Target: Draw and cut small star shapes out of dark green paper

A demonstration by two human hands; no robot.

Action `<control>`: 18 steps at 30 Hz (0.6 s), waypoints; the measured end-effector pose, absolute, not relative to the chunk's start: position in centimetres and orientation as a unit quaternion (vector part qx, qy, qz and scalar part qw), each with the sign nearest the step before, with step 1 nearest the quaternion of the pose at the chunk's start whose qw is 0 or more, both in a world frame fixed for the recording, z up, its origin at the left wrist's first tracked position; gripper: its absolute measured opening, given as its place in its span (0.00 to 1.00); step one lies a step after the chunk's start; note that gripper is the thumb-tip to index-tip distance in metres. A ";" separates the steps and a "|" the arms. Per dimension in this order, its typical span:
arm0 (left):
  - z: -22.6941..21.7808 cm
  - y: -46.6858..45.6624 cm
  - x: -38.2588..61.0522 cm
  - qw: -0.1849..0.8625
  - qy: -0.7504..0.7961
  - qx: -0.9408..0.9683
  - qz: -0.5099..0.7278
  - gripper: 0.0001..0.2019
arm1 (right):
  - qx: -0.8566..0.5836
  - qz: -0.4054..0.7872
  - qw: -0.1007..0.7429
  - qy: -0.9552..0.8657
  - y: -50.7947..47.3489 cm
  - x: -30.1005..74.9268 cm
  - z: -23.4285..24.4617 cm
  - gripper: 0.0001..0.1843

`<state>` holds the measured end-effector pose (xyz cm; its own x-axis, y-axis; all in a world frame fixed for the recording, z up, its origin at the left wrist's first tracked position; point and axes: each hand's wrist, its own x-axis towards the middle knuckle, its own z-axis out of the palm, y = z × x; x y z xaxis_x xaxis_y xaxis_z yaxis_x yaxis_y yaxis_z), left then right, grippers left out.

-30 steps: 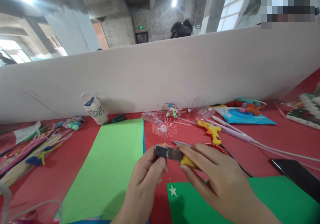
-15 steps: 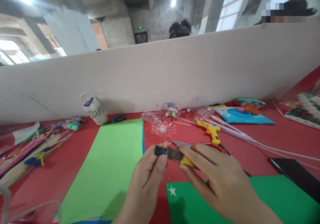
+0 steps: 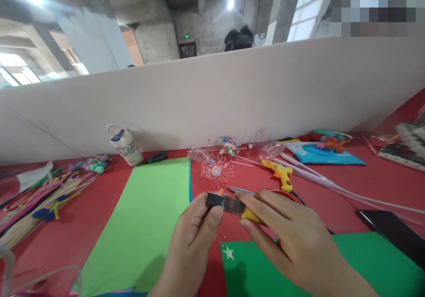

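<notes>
My left hand (image 3: pixel 195 228) is closed, its thumb pressed against the black end of a wide knife blade. An orange tip (image 3: pixel 221 191), apparently of a pencil, sticks up behind the blade; my fingers hide the rest of it. My right hand (image 3: pixel 292 239) grips the yellow handle of a utility knife (image 3: pixel 232 205), whose blade lies across the pencil tip. Just beyond my fingers lie scissors (image 3: pixel 241 190) with red handles, partly covered by my right hand. Below are a few tiny shavings and a green sheet (image 3: pixel 361 257) with a pale star (image 3: pixel 228 252).
On the left lie a light green sheet (image 3: pixel 142 226), pipe cleaners (image 3: pixel 40 204) and pom-poms (image 3: pixel 96 163). A white cup (image 3: pixel 128 148) and pliers (image 3: pixel 156 157) stand and lie behind. Plastic bottle pieces (image 3: pixel 215 170), a yellow glue gun (image 3: pixel 279 172) and a black phone-like slab (image 3: pixel 392 230) are farther right.
Both hands have shifted very slightly to the right together with the knife. The pencil tip shows a little differently behind the blade; the grips are unchanged.
</notes>
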<state>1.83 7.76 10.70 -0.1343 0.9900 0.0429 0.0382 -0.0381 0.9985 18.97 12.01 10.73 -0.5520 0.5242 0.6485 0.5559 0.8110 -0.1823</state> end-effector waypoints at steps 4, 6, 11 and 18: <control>10.6 7.8 1.7 0.433 0.540 0.492 0.528 0.14 | -0.306 -0.022 0.362 -0.880 12.0 19.0 10.8 0.14; 10.5 7.8 1.7 0.426 0.546 0.493 0.527 0.14 | -0.305 -0.026 0.366 -0.879 12.0 18.9 10.8 0.13; 10.2 7.9 1.5 0.412 0.560 0.497 0.519 0.17 | -0.307 -0.041 0.375 -0.874 11.9 18.8 10.8 0.14; 10.3 8.2 1.4 0.397 0.584 0.485 0.516 0.19 | -0.318 -0.078 0.407 -0.853 11.5 18.1 10.6 0.13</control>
<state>1.41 8.18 10.34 -0.2136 0.9762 0.0370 0.1563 -0.0032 0.9877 18.13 11.49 10.59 -0.4662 0.4796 0.7434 0.6059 0.7854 -0.1267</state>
